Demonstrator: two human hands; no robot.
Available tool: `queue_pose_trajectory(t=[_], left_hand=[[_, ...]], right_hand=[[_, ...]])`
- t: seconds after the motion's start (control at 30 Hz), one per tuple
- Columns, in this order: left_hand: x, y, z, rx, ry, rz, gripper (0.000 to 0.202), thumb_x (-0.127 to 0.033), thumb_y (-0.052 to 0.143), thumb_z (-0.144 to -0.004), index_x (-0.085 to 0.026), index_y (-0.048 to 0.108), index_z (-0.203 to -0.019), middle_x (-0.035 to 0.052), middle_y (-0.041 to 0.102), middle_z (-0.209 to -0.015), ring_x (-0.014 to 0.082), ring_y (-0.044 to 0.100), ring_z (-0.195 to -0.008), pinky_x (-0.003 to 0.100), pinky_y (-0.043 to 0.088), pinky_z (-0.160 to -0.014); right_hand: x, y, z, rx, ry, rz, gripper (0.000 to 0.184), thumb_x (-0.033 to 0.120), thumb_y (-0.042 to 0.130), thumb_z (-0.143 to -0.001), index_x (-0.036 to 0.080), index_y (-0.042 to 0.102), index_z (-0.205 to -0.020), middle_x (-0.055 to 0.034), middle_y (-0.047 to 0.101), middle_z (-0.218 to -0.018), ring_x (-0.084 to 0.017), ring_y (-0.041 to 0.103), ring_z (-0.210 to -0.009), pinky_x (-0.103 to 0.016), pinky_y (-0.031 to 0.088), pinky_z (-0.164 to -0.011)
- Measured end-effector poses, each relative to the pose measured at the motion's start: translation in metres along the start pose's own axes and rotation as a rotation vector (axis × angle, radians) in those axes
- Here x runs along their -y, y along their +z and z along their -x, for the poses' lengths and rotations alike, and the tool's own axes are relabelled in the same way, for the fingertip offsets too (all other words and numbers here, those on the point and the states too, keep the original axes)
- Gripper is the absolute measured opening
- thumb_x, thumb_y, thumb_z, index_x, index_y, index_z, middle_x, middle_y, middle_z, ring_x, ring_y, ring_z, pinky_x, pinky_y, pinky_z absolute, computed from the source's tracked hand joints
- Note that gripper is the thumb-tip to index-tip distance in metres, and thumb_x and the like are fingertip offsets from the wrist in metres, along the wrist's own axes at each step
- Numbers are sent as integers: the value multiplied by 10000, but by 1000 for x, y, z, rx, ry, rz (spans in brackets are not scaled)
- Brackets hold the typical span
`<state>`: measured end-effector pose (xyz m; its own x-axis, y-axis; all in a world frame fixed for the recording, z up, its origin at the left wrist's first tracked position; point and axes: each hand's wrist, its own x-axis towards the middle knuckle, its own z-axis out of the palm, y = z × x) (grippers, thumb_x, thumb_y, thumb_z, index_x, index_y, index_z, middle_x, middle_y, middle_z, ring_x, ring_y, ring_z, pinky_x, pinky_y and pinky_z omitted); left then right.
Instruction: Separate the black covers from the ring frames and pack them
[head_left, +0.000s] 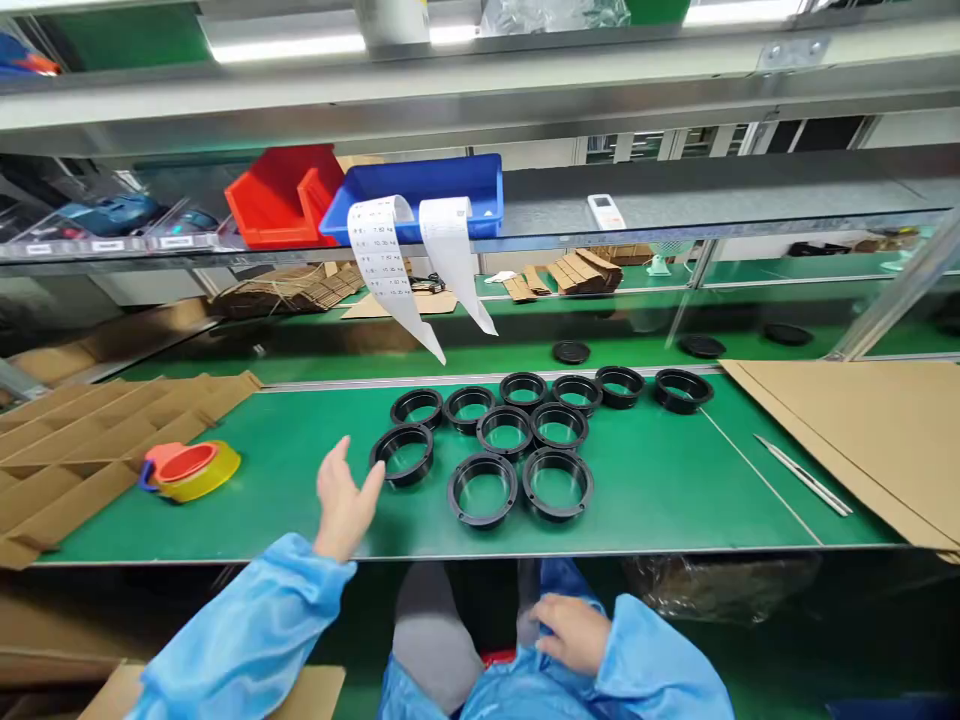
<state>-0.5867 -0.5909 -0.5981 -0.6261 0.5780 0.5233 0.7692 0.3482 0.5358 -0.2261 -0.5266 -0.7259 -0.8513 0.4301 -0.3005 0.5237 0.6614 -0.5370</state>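
Note:
Several black plastic rings [482, 488] lie in rows on the green bench mat [660, 490]. My left hand [343, 506] hovers over the mat's front edge, fingers spread and empty, a little left of the nearest ring [403, 453]. My right hand [574, 630] rests below the bench edge on my lap, fingers curled against the blue smock [525, 690]; what they hold, if anything, I cannot make out.
A yellow tape dispenser with an orange core [191, 468] sits left, beside cardboard dividers [82, 445]. A cardboard sheet [862, 430] and metal tweezers [802, 475] lie right. A shelf above carries red [281, 200] and blue [427, 190] bins with hanging paper strips [390, 275].

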Motion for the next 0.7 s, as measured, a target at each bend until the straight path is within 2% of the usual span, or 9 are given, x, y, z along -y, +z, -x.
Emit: queue_pose_trajectory(t=[0.07,0.13,0.17,0.27,0.33,0.4,0.47,0.57,0.7], left_hand=[[-36,4,19,54,228,116,627,-457,474,-943,-174,316,-1481,167,395,-1513,299,328,-1444,522,272,-1208],[-69,7,32,202,410,167,507,-413,439,-981,-244,380,-1456,109,408,-1528,260,301,-1469,488,281,-1217],[-83,10,36,296,493,167,465,-394,415,-998,-265,408,-1445,83,416,-1535,246,288,-1478,479,278,-1223],[-114,27,35,545,655,68,486,-408,360,-1023,-285,371,-1493,46,375,-1579,231,246,-1500,499,235,-1240],[-127,46,27,652,667,-32,557,-472,352,-1017,-277,297,-1535,57,310,-1609,249,223,-1507,534,234,-1231],[-134,65,19,720,639,-112,608,-548,368,-993,-284,297,-1537,75,288,-1614,284,220,-1506,582,266,-1201],[-135,79,12,747,615,-158,612,-588,388,-973,-315,335,-1519,73,319,-1601,309,244,-1496,630,276,-1175],[-126,87,3,743,569,-198,562,-577,378,-981,-353,370,-1497,50,351,-1586,309,288,-1480,669,263,-1162],[-109,88,-12,714,492,-252,524,-559,353,-992,-364,409,-1475,31,358,-1578,309,295,-1478,693,259,-1152]], right_hand=[[7,-39,23,70,-141,-115,314,337,656,-838,194,737,-1106,-107,733,-1068,-285,690,-1009,-357,525,-899],[17,-82,42,100,-351,-332,309,411,617,-892,213,738,-1096,-70,741,-1030,-228,697,-954,-302,528,-861],[21,-103,48,64,-417,-438,307,432,593,-918,218,736,-1086,-54,742,-1008,-204,696,-929,-283,527,-849],[23,-155,49,-248,-365,-610,323,462,523,-971,209,722,-989,-42,727,-913,-182,677,-867,-290,531,-831],[12,-176,33,-516,-257,-580,350,485,480,-987,216,699,-1034,-67,715,-1012,-206,661,-972,-336,527,-906],[-4,-188,10,-695,-204,-440,405,510,452,-988,234,649,-1210,-99,644,-1269,-246,578,-1206,-419,458,-1063],[-22,-193,-14,-711,-191,-235,480,521,442,-987,250,565,-1363,-99,527,-1448,-277,443,-1370,-527,311,-1182],[-41,-198,-35,-583,-140,20,472,497,416,-1002,255,570,-1377,-90,553,-1431,-303,435,-1382,-645,180,-1199],[-50,-215,-34,-560,-104,140,417,464,431,-1009,210,678,-1228,-106,659,-1289,-298,536,-1286,-623,185,-1205]])
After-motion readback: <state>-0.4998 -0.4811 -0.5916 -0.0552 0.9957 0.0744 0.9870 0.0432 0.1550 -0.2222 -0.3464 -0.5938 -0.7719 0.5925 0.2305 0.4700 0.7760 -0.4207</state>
